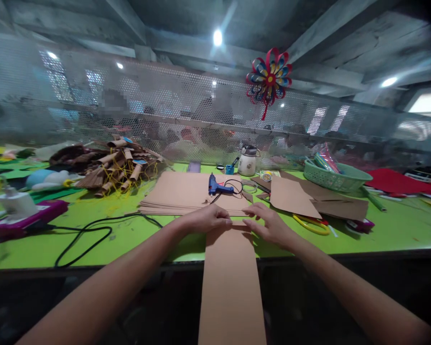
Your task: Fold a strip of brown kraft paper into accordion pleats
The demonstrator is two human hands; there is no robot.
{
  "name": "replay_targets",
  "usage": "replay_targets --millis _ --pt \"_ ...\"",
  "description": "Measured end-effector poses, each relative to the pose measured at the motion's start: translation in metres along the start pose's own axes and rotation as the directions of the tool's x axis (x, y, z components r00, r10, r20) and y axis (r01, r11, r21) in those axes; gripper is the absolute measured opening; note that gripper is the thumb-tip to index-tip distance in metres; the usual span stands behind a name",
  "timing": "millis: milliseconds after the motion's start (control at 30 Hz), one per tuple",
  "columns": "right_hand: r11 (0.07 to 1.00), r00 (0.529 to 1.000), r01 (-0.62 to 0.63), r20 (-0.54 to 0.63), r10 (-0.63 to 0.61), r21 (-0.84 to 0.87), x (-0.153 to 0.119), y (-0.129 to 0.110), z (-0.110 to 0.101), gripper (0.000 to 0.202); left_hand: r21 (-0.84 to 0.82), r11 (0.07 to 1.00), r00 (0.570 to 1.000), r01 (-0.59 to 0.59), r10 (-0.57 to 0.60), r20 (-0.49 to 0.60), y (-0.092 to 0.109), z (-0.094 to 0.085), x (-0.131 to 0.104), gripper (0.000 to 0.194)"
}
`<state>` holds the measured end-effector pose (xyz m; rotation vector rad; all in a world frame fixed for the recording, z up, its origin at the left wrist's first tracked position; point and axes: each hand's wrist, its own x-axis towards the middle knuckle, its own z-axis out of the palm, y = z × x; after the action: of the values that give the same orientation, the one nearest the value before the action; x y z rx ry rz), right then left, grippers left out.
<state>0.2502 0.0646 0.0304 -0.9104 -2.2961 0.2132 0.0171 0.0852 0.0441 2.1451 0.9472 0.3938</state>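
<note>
In the head view, the lower end of the tan card strip (232,287) is cut off by the bottom edge, and its upper left corner is covered by the left hand (211,218), by which it is pinched. Whether the strip is gripped by the right hand (269,224), its fingers slightly parted at the other corner, cannot be told. Long, plain and smooth, the strip is extended over the green table's (179,254) near edge.

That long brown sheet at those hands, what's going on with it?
A person has their left hand and right hand at the far end of a long brown sheet, which runs past the near edge of the green table. Beyond, a blue glue gun lies on a stack of brown sheets.
</note>
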Motion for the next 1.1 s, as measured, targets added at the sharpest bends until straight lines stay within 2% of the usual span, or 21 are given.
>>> replay_targets --millis 100,167,300,433,533,633,800,1100 --pt "0.989 0.972 -0.098 0.222 0.073 0.107 0.012 -0.001 -0.003 0.025 0.070 0.996 0.998 -0.058 0.058 0.000 0.004 0.000 -0.001 0.040" --pt "0.986 0.954 -0.119 0.288 0.080 0.120 0.016 -0.002 -0.002 0.033 0.132 0.986 0.995 -0.097 0.100 -0.019 0.005 0.001 -0.002 0.039" --pt "0.992 0.968 -0.062 0.250 0.034 0.107 0.015 -0.004 0.000 0.036 0.280 0.946 0.980 -0.163 0.188 -0.063 0.007 0.004 -0.006 0.032" --pt "0.999 0.978 0.006 0.207 -0.016 0.052 0.009 0.002 0.003 0.032 0.483 0.864 0.972 -0.144 0.215 -0.094 0.010 0.007 -0.008 0.025" --pt "1.000 0.978 0.024 0.206 -0.027 0.020 0.006 0.009 0.010 0.033 0.558 0.820 0.974 -0.124 0.208 -0.089 0.010 0.008 -0.008 0.025" --pt "0.999 0.974 0.052 0.219 -0.051 0.002 0.008 0.013 0.014 0.031 0.568 0.816 0.977 -0.109 0.194 -0.091 0.009 0.008 -0.007 0.026" --pt "0.993 0.962 0.110 0.245 -0.118 0.046 0.018 0.006 0.012 0.025 0.545 0.828 0.971 -0.129 0.216 -0.099 0.009 0.006 -0.007 0.023" --pt "0.992 0.982 0.106 0.163 -0.094 -0.063 0.014 0.012 0.025 0.023 0.539 0.838 0.984 -0.080 0.152 -0.090 0.005 -0.002 -0.008 0.025"
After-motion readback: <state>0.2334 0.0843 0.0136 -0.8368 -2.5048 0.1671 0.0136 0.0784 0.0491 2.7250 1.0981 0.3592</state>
